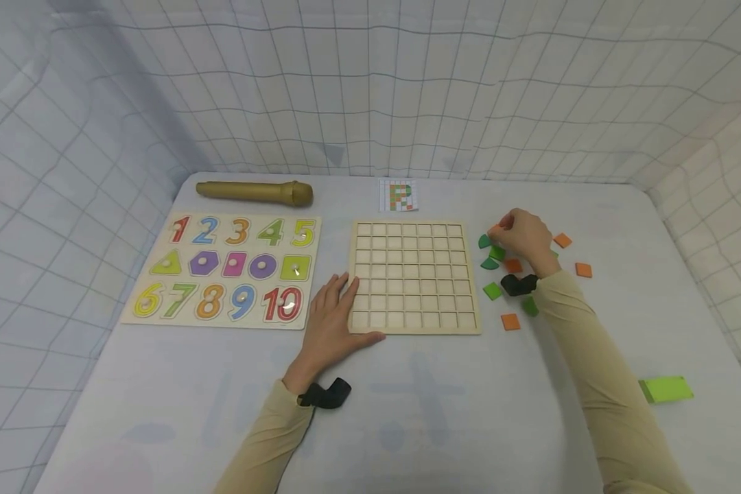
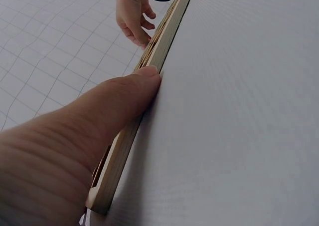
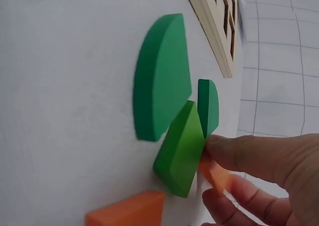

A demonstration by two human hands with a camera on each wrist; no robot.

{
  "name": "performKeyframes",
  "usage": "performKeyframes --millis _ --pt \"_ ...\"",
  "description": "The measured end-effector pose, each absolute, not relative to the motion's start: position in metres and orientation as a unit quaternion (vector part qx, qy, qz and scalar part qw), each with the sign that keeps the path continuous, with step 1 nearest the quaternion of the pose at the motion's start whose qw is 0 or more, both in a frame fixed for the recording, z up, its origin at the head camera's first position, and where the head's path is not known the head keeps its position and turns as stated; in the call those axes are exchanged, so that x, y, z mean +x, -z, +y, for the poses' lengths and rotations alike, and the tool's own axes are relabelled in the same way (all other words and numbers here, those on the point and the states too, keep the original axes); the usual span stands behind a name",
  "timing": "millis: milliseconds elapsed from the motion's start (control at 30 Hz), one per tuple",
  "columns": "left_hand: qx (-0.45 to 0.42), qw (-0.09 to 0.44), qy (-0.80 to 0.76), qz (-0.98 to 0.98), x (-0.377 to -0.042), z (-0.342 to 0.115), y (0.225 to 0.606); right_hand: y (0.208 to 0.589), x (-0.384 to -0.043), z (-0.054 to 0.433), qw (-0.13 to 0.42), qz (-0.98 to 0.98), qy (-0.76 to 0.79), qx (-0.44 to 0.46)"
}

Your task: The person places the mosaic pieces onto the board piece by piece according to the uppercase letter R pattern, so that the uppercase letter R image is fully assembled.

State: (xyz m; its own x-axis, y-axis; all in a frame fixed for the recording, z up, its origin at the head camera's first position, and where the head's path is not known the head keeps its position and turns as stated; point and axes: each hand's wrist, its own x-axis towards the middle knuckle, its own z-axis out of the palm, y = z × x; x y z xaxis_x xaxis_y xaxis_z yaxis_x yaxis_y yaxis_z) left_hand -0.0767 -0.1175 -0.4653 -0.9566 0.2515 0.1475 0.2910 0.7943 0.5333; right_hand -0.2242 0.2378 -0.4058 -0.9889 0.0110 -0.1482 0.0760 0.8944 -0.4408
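My left hand (image 1: 330, 329) lies with extended fingers at the lower left corner of a wooden grid board (image 1: 432, 332). In the left wrist view, its thumb (image 2: 144, 79) presses against the board's edge. Right of the board, my right hand (image 1: 525, 237) pinches an orange tile (image 3: 214, 175) between thumb and fingers. Beside that tile lie a green square tile (image 3: 182, 153) and two dark green quarter-round tiles, one nearer (image 3: 169, 76) and one farther (image 3: 209, 106). Another orange tile (image 1: 513, 265) lies under the hand's wrist side.
More loose tiles lie around the right hand, including an orange tile (image 1: 510, 322) and a green tile (image 1: 492, 291). A number puzzle board (image 1: 216, 267) is at left, below a gold microphone (image 1: 253, 192). A pattern card (image 1: 398, 196) lies behind the grid; a green block (image 1: 667, 389) lies at right.
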Motion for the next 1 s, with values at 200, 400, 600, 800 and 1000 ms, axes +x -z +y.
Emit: performKeyframes --millis 200,400,600,800,1000 --pt "-0.142 0.031 0.284 -0.948 -0.077 -0.117 0.466 0.410 -0.223 0.239 0.057 0.968 0.244 0.024" --pt "-0.144 0.035 0.286 -0.947 -0.077 -0.117 0.463 0.412 -0.221 0.236 0.004 0.964 0.267 0.018" --pt "-0.143 0.038 0.285 -0.947 -0.077 -0.117 0.463 0.410 -0.223 0.220 -0.051 0.945 0.323 -0.013" --pt "-0.137 0.039 0.288 -0.947 -0.077 -0.116 0.463 0.406 -0.224 0.196 -0.073 0.920 0.379 -0.066" --pt "-0.134 0.037 0.288 -0.947 -0.077 -0.116 0.463 0.405 -0.224 0.167 -0.050 0.907 0.407 -0.099"
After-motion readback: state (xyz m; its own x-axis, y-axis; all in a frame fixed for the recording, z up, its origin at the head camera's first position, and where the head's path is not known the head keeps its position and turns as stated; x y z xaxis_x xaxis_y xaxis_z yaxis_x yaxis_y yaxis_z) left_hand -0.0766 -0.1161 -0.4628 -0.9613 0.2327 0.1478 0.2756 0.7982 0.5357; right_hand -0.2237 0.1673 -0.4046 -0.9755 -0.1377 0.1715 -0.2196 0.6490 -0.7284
